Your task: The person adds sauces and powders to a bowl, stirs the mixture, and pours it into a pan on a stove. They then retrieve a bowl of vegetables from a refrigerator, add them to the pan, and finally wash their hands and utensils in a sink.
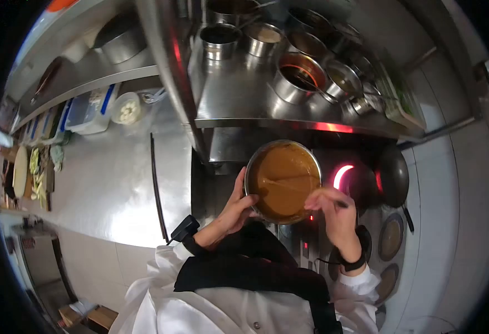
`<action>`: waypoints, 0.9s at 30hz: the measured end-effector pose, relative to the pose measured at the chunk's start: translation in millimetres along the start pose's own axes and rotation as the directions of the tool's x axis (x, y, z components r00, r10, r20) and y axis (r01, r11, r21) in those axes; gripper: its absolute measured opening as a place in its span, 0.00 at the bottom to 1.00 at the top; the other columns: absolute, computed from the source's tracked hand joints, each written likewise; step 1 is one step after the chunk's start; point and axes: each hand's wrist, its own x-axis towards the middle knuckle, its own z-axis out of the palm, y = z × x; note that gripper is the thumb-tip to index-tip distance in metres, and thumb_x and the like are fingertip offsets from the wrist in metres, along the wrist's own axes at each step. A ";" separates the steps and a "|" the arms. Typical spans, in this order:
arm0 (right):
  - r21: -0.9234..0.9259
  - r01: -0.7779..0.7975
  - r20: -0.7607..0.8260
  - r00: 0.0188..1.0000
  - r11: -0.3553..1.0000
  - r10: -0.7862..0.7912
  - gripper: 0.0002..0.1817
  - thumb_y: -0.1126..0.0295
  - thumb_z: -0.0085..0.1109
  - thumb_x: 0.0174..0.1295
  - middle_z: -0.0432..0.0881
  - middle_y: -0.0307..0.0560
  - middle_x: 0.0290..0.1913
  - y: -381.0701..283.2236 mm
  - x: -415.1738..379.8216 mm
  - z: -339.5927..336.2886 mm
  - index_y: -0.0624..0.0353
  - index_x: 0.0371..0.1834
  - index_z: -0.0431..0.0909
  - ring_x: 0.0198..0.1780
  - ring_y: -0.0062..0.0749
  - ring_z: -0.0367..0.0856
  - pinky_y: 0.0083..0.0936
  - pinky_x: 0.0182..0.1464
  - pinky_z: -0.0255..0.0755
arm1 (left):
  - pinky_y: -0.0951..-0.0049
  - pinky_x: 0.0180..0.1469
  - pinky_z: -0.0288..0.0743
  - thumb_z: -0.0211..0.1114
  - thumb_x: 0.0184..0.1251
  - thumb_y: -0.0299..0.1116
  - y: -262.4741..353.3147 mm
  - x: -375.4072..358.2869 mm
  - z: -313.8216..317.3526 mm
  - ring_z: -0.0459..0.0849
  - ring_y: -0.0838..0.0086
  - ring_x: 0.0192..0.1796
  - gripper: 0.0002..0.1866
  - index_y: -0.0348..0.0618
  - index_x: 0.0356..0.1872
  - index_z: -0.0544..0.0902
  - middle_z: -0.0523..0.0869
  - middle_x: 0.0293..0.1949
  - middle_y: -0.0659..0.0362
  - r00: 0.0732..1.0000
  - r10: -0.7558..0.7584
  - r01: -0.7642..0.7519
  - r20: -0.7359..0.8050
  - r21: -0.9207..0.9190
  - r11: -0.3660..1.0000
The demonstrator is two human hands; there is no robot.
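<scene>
A round metal bowl [246,183] of thick orange-brown sauce [280,195] is held in front of my apron. My left hand [235,209] grips its left side, thumb over the rim and fingers against the outer wall. Over the bowl's right edge, my right hand [333,211] is closed round a thin utensil [342,204], whose dark end pokes out of the fist. The utensil's kind cannot be made out. A pale streak crosses the sauce surface.
A steel shelf [239,106] beyond the bowl carries several metal pots, some with ladles. Right of the bowl, a red glow lights the stove area near a dark wok [394,177]. On the left steel counter [105,183] lie a long dark stick [156,186] and plastic tubs [90,111].
</scene>
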 end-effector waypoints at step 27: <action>0.372 -0.053 -0.733 0.597 0.927 0.328 0.12 0.62 0.39 0.65 0.69 0.43 0.14 34.1 -79.3 -143.9 0.58 0.28 0.63 0.12 0.25 0.69 0.20 0.12 0.64 | 0.42 0.51 0.66 0.59 0.54 0.37 -82.0 94.5 94.2 0.46 0.55 0.67 0.49 0.55 0.66 0.29 0.39 0.67 0.56 0.957 -0.230 0.207 0.174 0.142 0.968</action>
